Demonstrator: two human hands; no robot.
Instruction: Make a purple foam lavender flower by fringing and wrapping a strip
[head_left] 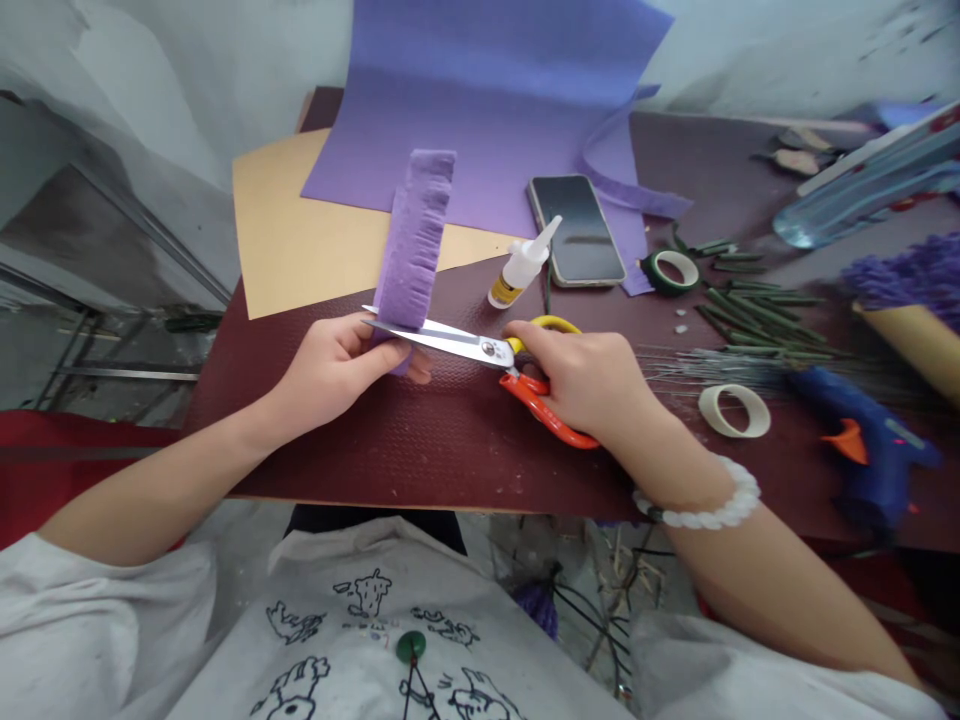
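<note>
I sit at a dark red desk with a textured top, a few pale specks on it and its front edge just before my printed shirt. The fingers of my left hand pinch the lower end of a fringed purple strip, thumb in front, so that it rises above the desk. My right hand has its fingers wrapped round the yellow and red handles of the scissors, whose slightly parted blades lie across the strip near my left thumb.

Behind, a large purple sheet overlaps a tan sheet and runs up towards the pale, smudged wall. A phone lies partly on the purple sheet, a small glue bottle beside it. The right side of the desk is crowded: green stems, thin wires, a pale tape roll, a blue glue gun. Off to my left are metal bars and something red, too blurred to name.
</note>
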